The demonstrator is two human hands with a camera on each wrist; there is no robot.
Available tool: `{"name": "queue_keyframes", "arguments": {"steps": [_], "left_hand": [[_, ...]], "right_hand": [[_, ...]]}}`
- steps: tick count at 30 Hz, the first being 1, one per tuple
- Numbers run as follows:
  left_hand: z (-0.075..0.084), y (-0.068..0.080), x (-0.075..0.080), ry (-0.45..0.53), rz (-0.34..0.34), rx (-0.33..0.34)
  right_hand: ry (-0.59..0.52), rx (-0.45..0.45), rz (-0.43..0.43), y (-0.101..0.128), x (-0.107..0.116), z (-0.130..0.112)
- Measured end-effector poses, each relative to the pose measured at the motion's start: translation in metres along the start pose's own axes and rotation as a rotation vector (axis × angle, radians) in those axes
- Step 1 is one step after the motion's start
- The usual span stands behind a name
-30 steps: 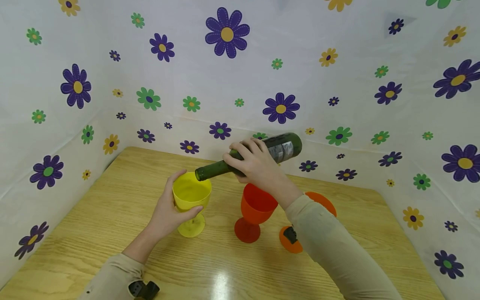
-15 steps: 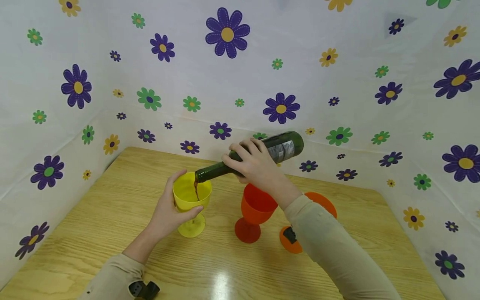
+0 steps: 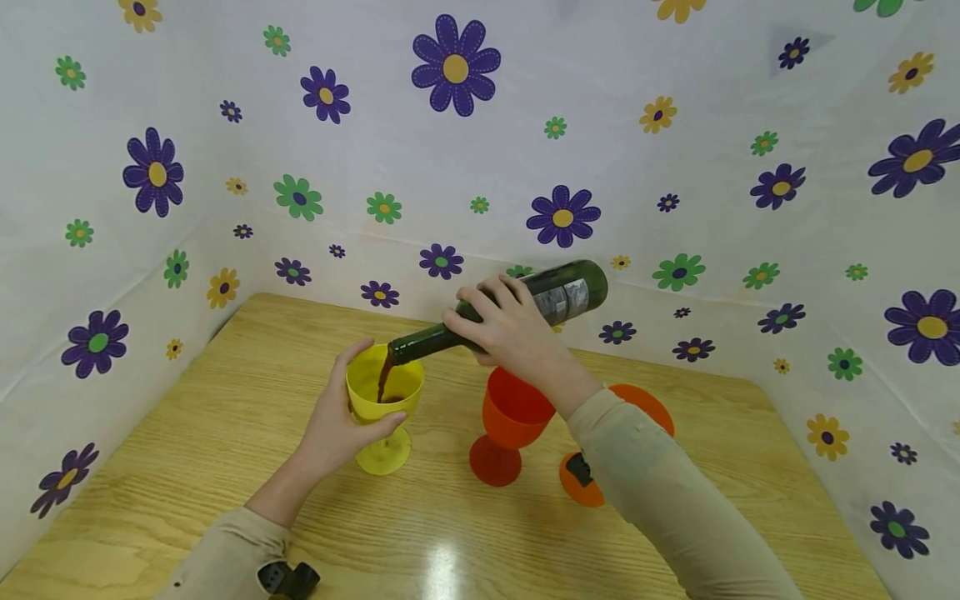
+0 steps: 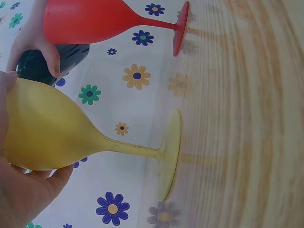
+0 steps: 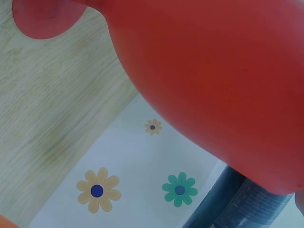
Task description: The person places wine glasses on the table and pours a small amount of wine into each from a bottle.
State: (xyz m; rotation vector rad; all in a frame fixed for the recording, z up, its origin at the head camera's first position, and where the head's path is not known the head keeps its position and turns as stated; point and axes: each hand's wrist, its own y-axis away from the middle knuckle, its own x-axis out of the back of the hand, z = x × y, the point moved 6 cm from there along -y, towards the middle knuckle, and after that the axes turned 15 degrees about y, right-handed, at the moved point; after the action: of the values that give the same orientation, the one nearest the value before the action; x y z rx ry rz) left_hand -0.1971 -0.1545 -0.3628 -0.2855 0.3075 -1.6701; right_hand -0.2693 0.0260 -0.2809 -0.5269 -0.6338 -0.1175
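At the left of centre in the head view my left hand (image 3: 337, 425) comes up from the lower left in a beige sleeve, thumb and fingers curled round the bowl of the yellow goblet (image 3: 384, 400), which stands upright on the wooden counter (image 3: 187, 433), its long axis vertical from round foot to open rim. The goblet is smooth, matt plastic with a slim stem, and in the left wrist view its foot sits flat on the pale wood grain. A thin dark red stream (image 3: 383, 379) falls from the bottle's mouth into the bowl, just above the rim. The green bottle (image 3: 502, 315) lies almost level in the middle of the frame, its long axis running from upper right down to lower left, neck pointing left at the goblet and base raised toward the flowered backdrop (image 3: 675, 167); the glass is dark and glossy, with a grey label near the base. My right hand (image 3: 510, 333) grips it from above at the shoulder, fingers wrapped over the top, wrist bent, the forearm reaching in from the lower right. Just below that hand the red goblet (image 3: 510, 425) stands upright, the same smooth shape, and right of it the orange goblet (image 3: 637, 404) is partly hidden behind my sleeve.
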Motion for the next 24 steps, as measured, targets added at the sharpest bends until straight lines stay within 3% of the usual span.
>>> {"name": "queue_keyframes", "arguments": {"steps": [24], "left_hand": [[-0.0009,0.0004,-0.0005,-0.002,-0.008,0.013]], "right_hand": [[0.015,-0.006,-0.037,0.0004,0.0004,0.0018]]}}
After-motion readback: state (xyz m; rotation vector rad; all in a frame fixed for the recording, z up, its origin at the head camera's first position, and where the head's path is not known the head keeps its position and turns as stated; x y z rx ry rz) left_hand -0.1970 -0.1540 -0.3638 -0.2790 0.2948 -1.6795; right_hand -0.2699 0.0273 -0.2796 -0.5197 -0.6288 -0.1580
